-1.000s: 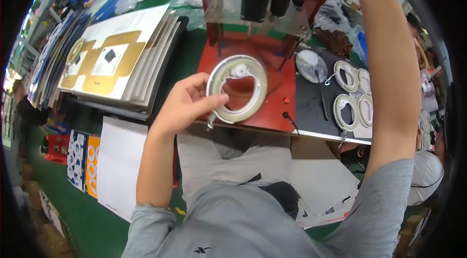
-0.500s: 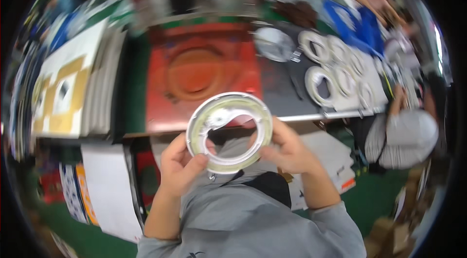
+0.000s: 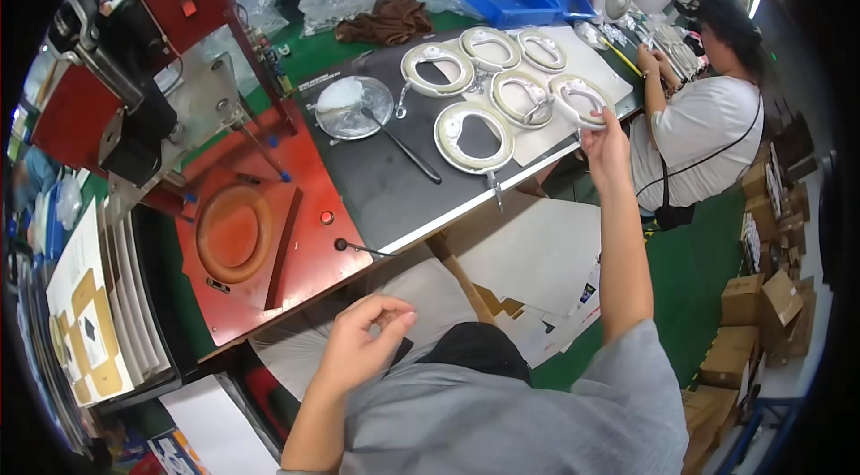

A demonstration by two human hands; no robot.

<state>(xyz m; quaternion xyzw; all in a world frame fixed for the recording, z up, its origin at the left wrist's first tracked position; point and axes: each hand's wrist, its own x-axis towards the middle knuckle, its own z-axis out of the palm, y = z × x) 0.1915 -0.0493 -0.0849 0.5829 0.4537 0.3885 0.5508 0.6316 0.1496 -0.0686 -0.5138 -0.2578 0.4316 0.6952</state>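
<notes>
Head view shows six pale rings laid out at the right end of the bench (image 3: 376, 193), most of them on a light card (image 3: 614, 69). Five other rings (image 3: 445, 136) lie free of both hands; the sixth, the near-right ring (image 3: 560, 99), is in hand and not yet let go, so I judge the group all but laid out. Whether any ring is finished I cannot tell. The red press base (image 3: 306, 276) with its round seat (image 3: 235, 233) stands well apart at the left.

The grip of the right hand (image 3: 607, 151) is clamped on the near-right ring, thumb and fingers pinching the rim nearest the person. The rest of that ring reaches away from the fingertips over the card, just beside its neighbours; whether it rests fully flat is unclear. The left hand (image 3: 365, 341) hangs over the lap, loosely curled, thumb and fingers apart, with nothing visible in it.
</notes>
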